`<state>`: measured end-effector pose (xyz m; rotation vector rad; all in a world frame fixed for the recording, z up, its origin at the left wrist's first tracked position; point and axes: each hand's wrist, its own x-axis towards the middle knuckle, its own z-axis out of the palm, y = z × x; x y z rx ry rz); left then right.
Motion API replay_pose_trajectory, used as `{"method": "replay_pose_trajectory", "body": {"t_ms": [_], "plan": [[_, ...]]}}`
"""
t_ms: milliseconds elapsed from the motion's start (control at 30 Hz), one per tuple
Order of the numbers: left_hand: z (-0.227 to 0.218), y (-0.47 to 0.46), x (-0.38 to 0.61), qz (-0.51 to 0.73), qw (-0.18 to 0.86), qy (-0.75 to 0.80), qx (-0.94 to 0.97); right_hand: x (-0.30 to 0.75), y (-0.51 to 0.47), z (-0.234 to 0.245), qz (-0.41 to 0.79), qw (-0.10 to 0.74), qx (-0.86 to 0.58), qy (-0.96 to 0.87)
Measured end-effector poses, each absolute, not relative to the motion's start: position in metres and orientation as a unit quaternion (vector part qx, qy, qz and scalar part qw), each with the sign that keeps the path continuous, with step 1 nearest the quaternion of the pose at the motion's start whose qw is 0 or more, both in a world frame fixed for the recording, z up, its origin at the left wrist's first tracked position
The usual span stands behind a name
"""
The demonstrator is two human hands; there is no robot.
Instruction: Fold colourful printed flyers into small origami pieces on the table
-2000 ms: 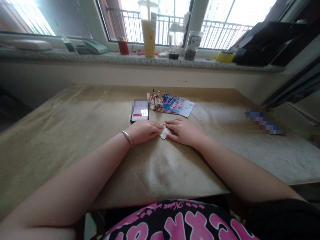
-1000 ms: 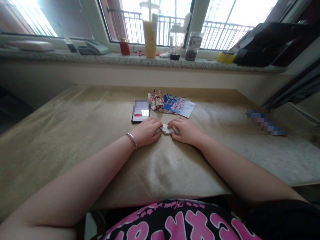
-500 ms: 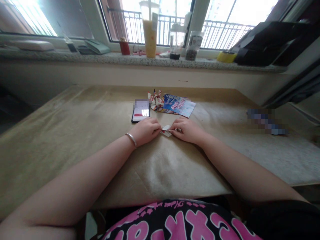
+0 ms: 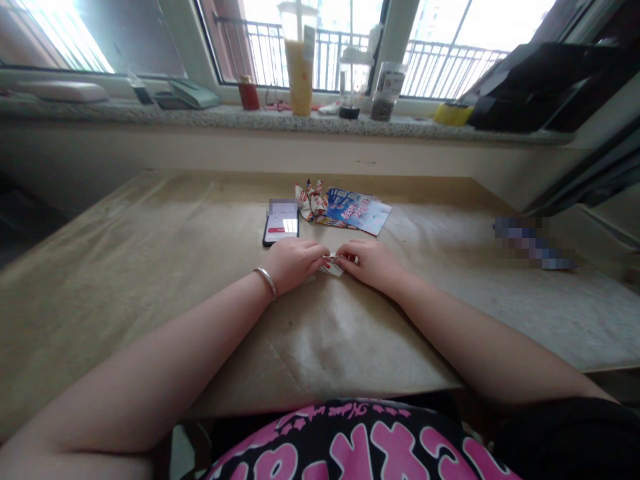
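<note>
A small folded piece of white and red paper (image 4: 331, 267) lies on the brown paper-covered table (image 4: 150, 267), pinched from both sides. My left hand (image 4: 293, 263), with a silver bracelet on the wrist, has its fingertips closed on the paper's left end. My right hand (image 4: 367, 261) has its fingers closed on the right end. Most of the paper is hidden under my fingers. Just beyond my left hand lies a phone (image 4: 281, 227) with a lit screen.
Behind the phone lie folded paper figures (image 4: 310, 199) and blue printed sheets (image 4: 357, 212). A blurred object (image 4: 533, 243) rests at the right. The windowsill (image 4: 200, 117) holds a yellow drink cup (image 4: 299, 63), a red container (image 4: 247, 93), jars and a black bag (image 4: 530, 87).
Both hands stayed together at the small paper, shifting their fingers on it. The paper went from lying flat under the fingertips to being pinched between both hands. Nothing else moved.
</note>
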<state>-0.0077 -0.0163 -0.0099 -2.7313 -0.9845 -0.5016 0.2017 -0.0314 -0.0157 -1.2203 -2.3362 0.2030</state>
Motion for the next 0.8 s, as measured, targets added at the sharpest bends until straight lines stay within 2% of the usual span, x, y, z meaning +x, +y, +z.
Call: {"method": "replay_pose_trajectory", "body": {"t_ms": [267,633,800], "plan": [[-0.0093,-0.0169,-0.0075,-0.149,0.077,-0.328,-0.93,0.2015,-0.0294,-0.0128,0.074,0.221,-0.431,-0.872],[-0.0072,-0.0171,-0.0047,-0.139,0.03,-0.363,-0.921,0.1991,-0.0272,-0.0171,0.107,0.264,-0.479,-0.83],[-0.0119,-0.0125,-0.0074,-0.176,-0.004,-0.365,-0.914,0.1995,-0.0258,-0.0191,0.104,0.253,-0.49,-0.828]]}}
